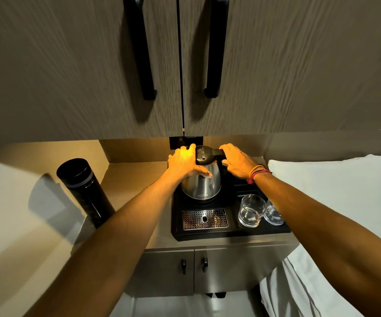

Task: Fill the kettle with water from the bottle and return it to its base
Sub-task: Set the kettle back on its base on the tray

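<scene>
- I am looking at the kettle [202,179] sitting upright on its base, at the back left of the black tray [207,235], with its lid closed.
- My left hand [185,162] is pressing flat and open against the kettle's body at 9 o'clock, thumb lying across the steel front, steadying rather than gripping.
- My right hand [236,163] is curling around the black handle at 3 o'clock; the fingers are wrapping the top of it, so I am reading this as a closing grip on the kettle.
- I am judging this to be either the lift-off before filling or the setting down after it; I cannot tell whether there is any water inside.
- If it is the lift-off, the next move is calling for a straight pull up off the base, keeping well under the cabinet [185,65] hanging low above, then opening the lid.
- The bottle [84,191], dark and capped, is standing on the counter well apart from the kettle at 9 o'clock, beyond my left forearm.
- Two glasses [251,210] are sitting on the tray at 4 o'clock from the kettle, just under my right wrist, so I am minding that arm.
- A perforated drip grate [204,219] is lying at 6 o'clock, just in front of the kettle.
</scene>
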`<move>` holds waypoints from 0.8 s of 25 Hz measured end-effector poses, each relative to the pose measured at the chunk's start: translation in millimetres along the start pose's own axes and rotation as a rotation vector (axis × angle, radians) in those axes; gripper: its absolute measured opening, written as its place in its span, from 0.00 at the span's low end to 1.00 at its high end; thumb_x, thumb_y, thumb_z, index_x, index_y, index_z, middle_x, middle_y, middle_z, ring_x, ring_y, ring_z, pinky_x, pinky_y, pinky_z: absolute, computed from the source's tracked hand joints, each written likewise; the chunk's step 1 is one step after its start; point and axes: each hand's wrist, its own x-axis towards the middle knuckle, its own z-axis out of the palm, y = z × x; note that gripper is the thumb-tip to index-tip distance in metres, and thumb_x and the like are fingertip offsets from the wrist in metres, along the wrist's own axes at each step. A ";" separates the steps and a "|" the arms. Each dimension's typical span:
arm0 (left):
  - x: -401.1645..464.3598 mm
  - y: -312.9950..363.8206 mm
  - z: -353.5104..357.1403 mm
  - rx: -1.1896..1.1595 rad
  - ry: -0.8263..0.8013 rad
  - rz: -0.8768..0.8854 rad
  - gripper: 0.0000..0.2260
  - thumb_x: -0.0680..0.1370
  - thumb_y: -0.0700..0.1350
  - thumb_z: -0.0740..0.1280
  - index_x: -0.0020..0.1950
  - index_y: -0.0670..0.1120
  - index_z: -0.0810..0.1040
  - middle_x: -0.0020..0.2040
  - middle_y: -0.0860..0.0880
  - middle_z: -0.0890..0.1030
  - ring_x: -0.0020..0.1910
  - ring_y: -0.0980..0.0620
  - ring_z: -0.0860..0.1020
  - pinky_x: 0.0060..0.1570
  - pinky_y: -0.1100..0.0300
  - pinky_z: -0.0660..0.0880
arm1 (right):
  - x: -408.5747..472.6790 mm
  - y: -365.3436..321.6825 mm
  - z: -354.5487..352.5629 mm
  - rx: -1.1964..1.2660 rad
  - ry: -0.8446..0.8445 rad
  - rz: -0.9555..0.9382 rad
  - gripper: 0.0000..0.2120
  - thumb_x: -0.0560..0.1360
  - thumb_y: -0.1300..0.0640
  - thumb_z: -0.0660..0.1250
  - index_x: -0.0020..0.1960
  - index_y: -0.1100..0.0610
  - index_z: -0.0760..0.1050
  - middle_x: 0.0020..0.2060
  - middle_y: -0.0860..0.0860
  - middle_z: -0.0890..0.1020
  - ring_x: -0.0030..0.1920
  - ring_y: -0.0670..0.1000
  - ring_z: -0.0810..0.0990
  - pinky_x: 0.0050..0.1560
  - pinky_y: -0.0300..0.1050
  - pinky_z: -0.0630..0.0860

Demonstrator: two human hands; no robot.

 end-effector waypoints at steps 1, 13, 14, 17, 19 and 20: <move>-3.0 -1.2 4.1 0.019 0.030 0.020 0.53 0.63 0.71 0.76 0.78 0.45 0.61 0.71 0.40 0.72 0.71 0.38 0.70 0.67 0.36 0.70 | -4.2 -0.6 3.8 0.051 0.038 0.042 0.28 0.78 0.60 0.63 0.75 0.57 0.58 0.71 0.57 0.68 0.69 0.61 0.71 0.65 0.59 0.75; -29.1 -2.0 42.0 0.146 0.209 0.046 0.50 0.75 0.70 0.64 0.83 0.42 0.46 0.84 0.43 0.50 0.83 0.45 0.47 0.79 0.40 0.47 | -28.5 -0.5 37.1 -0.054 0.216 0.054 0.46 0.66 0.57 0.65 0.80 0.62 0.50 0.80 0.58 0.50 0.81 0.56 0.45 0.82 0.55 0.45; -30.4 -0.3 42.4 0.159 0.196 0.032 0.50 0.75 0.69 0.65 0.83 0.42 0.46 0.84 0.43 0.50 0.83 0.45 0.47 0.78 0.40 0.47 | -30.2 -1.6 37.4 -0.114 0.200 0.052 0.49 0.64 0.55 0.66 0.80 0.62 0.49 0.80 0.58 0.50 0.81 0.57 0.45 0.82 0.56 0.44; -26.5 4.6 34.8 0.172 0.144 -0.018 0.49 0.76 0.67 0.66 0.83 0.42 0.45 0.84 0.44 0.49 0.83 0.45 0.46 0.78 0.40 0.46 | -27.8 -11.7 28.9 -0.226 0.128 0.058 0.55 0.63 0.49 0.68 0.80 0.62 0.42 0.79 0.63 0.51 0.81 0.61 0.46 0.81 0.59 0.46; -37.2 10.9 23.1 0.210 0.083 -0.003 0.48 0.77 0.65 0.66 0.83 0.41 0.44 0.84 0.44 0.48 0.83 0.44 0.45 0.79 0.39 0.47 | -38.2 -27.9 21.5 -0.281 0.068 0.075 0.56 0.65 0.46 0.69 0.80 0.62 0.38 0.79 0.66 0.51 0.80 0.63 0.47 0.81 0.59 0.48; -42.6 14.3 18.7 0.249 0.088 0.009 0.48 0.77 0.64 0.66 0.83 0.41 0.44 0.84 0.43 0.47 0.83 0.44 0.44 0.79 0.39 0.47 | -45.4 -35.1 19.7 -0.295 0.079 0.068 0.56 0.66 0.46 0.70 0.79 0.62 0.37 0.79 0.66 0.51 0.80 0.63 0.47 0.81 0.59 0.49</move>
